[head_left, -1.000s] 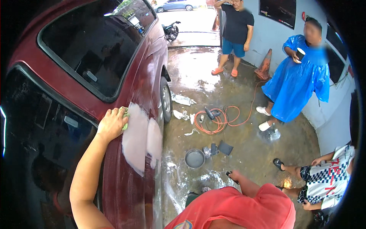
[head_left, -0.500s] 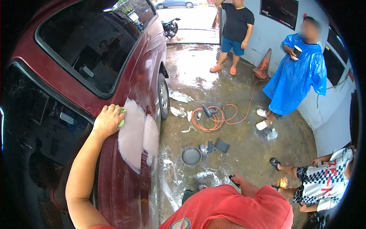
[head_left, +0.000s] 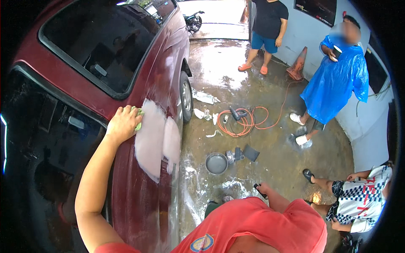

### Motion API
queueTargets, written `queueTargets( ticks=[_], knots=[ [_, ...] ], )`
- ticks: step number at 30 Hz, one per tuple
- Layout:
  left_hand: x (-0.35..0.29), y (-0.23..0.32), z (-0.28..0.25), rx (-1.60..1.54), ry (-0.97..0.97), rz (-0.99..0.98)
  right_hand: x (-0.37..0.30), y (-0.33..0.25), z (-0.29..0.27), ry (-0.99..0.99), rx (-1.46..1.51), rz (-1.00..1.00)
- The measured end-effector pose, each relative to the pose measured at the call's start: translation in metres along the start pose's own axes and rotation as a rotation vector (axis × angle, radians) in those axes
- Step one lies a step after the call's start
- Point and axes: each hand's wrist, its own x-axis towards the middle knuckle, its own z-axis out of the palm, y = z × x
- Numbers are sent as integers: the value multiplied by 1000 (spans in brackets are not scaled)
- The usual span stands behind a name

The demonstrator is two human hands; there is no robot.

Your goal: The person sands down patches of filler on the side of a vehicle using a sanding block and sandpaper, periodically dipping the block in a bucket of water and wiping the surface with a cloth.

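Observation:
My left hand (head_left: 122, 125) is closed on a light green cloth (head_left: 139, 120), pressed against the corner of a dark red car (head_left: 135, 185) below its side window. Right beside the cloth, a pale grey patch of filler (head_left: 150, 139) covers part of the body panel, and a second pale patch (head_left: 171, 141) lies closer to the wheel. Low over the floor, my right hand (head_left: 264, 189) grips a flat black object (head_left: 260, 192); its kind is hard to make out.
On the wet floor (head_left: 270, 160) stand a round grey basin (head_left: 216, 163), dark sheets (head_left: 251, 153) and a coiled orange hose (head_left: 240, 126) with a black power tool (head_left: 234, 113). People stand at right, one in a blue poncho (head_left: 337, 88). A traffic cone (head_left: 298, 66) leans by the wall.
The whole view has shifted slightly, moving the scene right and a bit down. My left hand stays on the car with the cloth. The right hand still holds the black object.

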Motion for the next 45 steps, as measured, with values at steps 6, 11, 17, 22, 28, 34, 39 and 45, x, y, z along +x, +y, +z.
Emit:
queueTargets(
  ticks=[6,11,17,22,28,34,39,45],
  knots=[
    [1,-2,3,-10,-12,-18,-12,-1,-1,47,62,24],
    [1,-2,2,-12,-35,-21,-15,-4,-5,-28,106,138],
    [1,-3,2,-11,-46,-25,-13,-5,-5,5,131,119],
    [1,-3,3,20,-23,-5,-12,0,-1,-16,156,112],
    [1,-1,1,9,-11,-1,-11,8,3,53,122,44],
    [2,0,-3,31,-17,-5,-11,11,3,24,88,46],
    [2,0,-3,9,-40,-12,-11,11,1,7,69,57],
    [3,0,-2,8,-27,-12,-12,8,0,-12,86,81]
  ],
)
